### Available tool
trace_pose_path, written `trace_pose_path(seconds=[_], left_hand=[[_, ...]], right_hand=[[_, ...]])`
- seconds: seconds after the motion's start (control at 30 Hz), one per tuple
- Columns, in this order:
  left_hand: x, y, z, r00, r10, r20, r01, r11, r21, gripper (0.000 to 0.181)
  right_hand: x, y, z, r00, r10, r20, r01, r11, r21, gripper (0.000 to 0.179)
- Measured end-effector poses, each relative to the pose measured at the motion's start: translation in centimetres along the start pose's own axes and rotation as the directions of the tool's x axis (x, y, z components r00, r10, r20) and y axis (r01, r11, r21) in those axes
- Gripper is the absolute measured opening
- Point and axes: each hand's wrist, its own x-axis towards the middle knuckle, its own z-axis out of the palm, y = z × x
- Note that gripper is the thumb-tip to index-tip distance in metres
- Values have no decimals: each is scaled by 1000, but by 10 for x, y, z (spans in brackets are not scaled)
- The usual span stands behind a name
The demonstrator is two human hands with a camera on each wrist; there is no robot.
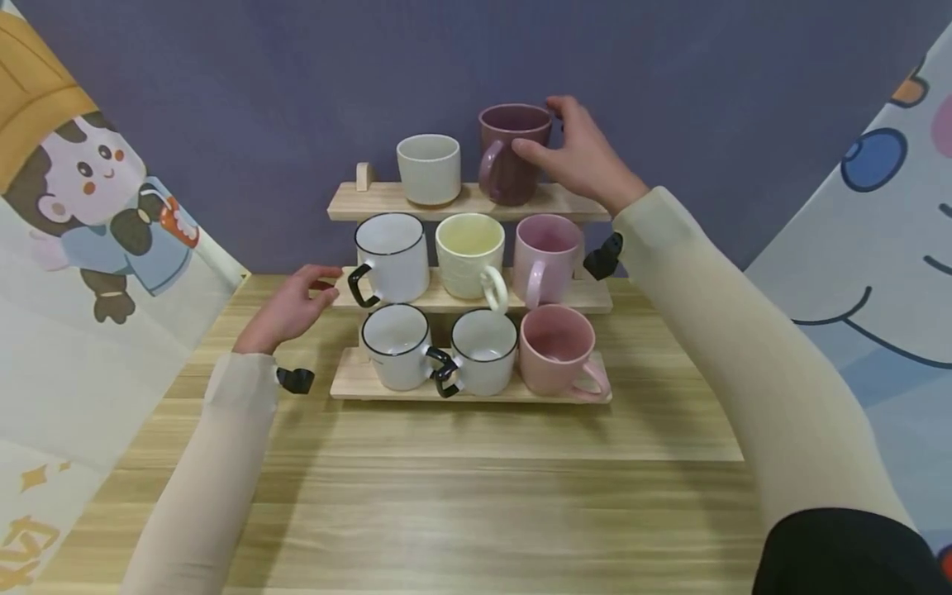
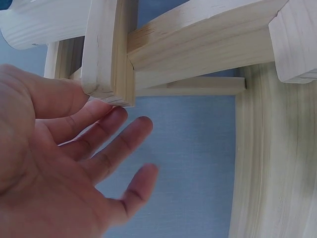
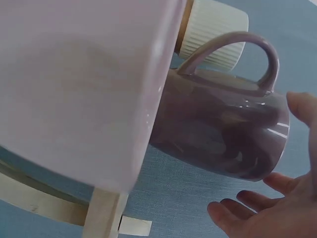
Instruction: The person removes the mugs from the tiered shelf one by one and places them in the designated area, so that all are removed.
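A dark purple mug (image 1: 511, 169) stands upright on the top tier of a wooden rack (image 1: 375, 198), its handle toward the front left. My right hand (image 1: 583, 157) spreads around its rim, with thumb in front and index finger at the far side; the right wrist view shows the fingertips right at the rim and the other fingers apart from the mug. At the left end of the middle tier, my left hand (image 1: 288, 307) pinches the board's end (image 2: 106, 64) between thumb and index finger, with the remaining fingers loosely extended below.
A ribbed white cup (image 1: 430, 169) stands beside the purple mug. The middle tier carries a white mug (image 1: 392, 256), a pale yellow mug (image 1: 468, 252) and a lilac mug (image 1: 546, 256). Below are two black-rimmed white mugs and a pink mug (image 1: 554, 351). The rack stands on a wooden table (image 1: 483, 496).
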Motion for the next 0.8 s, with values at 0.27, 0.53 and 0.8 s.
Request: trace_pose_path(seconds=[0.27, 0.53, 0.8], left_hand=[[2, 0, -1, 1000, 1, 3, -1, 1000, -12, 40], [-2, 2, -1, 1000, -5, -1, 5, 1000, -4, 40], [-2, 3, -1, 1000, -7, 4, 7, 1000, 8, 42]], right_hand=[[11, -4, -1, 997, 72, 11, -72, 997, 11, 93], [16, -9, 4, 994, 96, 56, -97, 995, 21, 99], [21, -19, 4, 986, 158, 53, -158, 987, -15, 107]])
